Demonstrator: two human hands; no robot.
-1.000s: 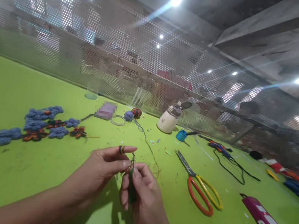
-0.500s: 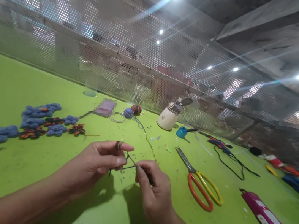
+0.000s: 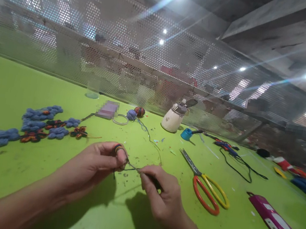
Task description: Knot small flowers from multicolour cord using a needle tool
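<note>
Left hand (image 3: pixel 94 163) has curled its forefinger (image 3: pixel 121 155); it and right hand (image 3: pixel 161 195) pinch dark yarn (image 3: pixel 135 168) running crosswise.

Yarn (image 3: pixel 136 169) strung between my left hand's (image 3: pixel 93 161) and right hand's (image 3: pixel 161 191) fingers, above the table (image 3: pixel 62 227). Well left of my fingers, slightly farther out: flower pieces (image 3: pixel 59 132). Beyond my fingertips: two yarn balls (image 3: pixel 131 115), side by side. Ahead and right of them: bottle (image 3: pixel 172 121), small pot (image 3: pixel 186 134) just right. Scissors (image 3: pixel 196 172) right of my fingers; slim case (image 3: pixel 271 217) farther right. Screen (image 3: pixel 159 78) behind all.
</note>
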